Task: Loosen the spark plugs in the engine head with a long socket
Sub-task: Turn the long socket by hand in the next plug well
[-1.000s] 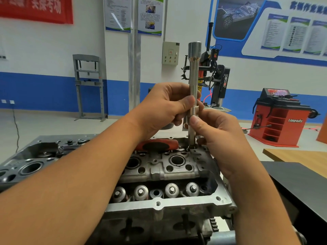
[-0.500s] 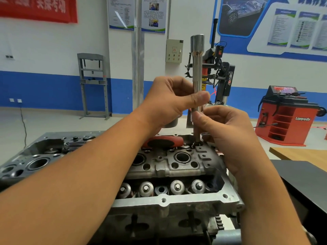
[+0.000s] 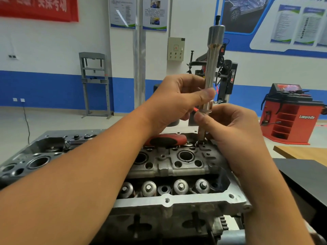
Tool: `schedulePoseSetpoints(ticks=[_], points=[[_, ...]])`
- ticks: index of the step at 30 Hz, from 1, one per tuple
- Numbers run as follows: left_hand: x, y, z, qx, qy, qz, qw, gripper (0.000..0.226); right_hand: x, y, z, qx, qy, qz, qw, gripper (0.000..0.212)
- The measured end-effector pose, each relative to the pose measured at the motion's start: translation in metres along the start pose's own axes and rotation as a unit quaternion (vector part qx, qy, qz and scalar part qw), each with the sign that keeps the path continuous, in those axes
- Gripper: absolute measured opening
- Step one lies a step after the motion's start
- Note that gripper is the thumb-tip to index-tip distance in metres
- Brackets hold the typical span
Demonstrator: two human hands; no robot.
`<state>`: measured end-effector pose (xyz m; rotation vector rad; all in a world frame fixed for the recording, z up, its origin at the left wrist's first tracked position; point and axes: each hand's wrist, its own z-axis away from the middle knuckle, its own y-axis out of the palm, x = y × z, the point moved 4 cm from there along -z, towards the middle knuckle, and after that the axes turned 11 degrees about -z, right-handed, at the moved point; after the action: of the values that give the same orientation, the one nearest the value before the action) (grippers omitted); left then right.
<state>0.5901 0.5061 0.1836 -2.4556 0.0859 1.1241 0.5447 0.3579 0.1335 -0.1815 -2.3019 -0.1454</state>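
Note:
A grey aluminium engine head [image 3: 177, 202] sits in front of me, with round bores and valve springs along its near side. A long steel socket [image 3: 213, 59] stands upright, its lower end in a hole at the head's far right. My left hand [image 3: 177, 101] pinches the socket's shaft between thumb and fingers. Just below it, my right hand [image 3: 235, 131] pinches the thinner lower part of the shaft. The spark plug itself is hidden.
A red and black tool handle [image 3: 166, 140] lies on the head behind my left wrist. A second engine part [image 3: 35, 156] lies at the left. A black surface [image 3: 300, 174] and wooden board [image 3: 304, 152] are at the right. A red wheel balancer [image 3: 292, 114] stands behind.
The hands and socket keep their grip and place; my left thumb has shifted slightly round the shaft. The camera has moved a little.

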Motion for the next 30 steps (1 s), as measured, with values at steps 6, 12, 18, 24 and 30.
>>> schedulePoseSetpoints(ticks=[6, 12, 18, 24, 30], points=[[-0.0030, 0.0067, 0.0016, 0.042, 0.020, 0.040, 0.998, 0.019, 0.0010, 0.0033, -0.0016, 0.042, 0.001, 0.000, 0.999, 0.015], [-0.0013, -0.0012, 0.0002, -0.027, 0.042, -0.043, 0.998, 0.013, 0.0013, 0.0020, -0.0021, -0.011, -0.001, -0.016, 1.000, 0.015], [0.0013, 0.0041, 0.0006, 0.044, 0.001, 0.050, 0.998, 0.021, -0.0007, 0.0024, -0.0039, -0.006, -0.001, -0.027, 1.000, 0.006], [0.0007, -0.0006, 0.0018, -0.031, 0.005, -0.025, 0.999, 0.028, -0.0016, -0.0007, -0.0022, -0.010, -0.007, -0.012, 1.000, 0.014], [0.0009, 0.0051, 0.0011, 0.022, -0.005, 0.029, 0.999, 0.019, -0.0020, -0.0007, -0.0035, -0.011, -0.001, -0.019, 1.000, 0.007]])
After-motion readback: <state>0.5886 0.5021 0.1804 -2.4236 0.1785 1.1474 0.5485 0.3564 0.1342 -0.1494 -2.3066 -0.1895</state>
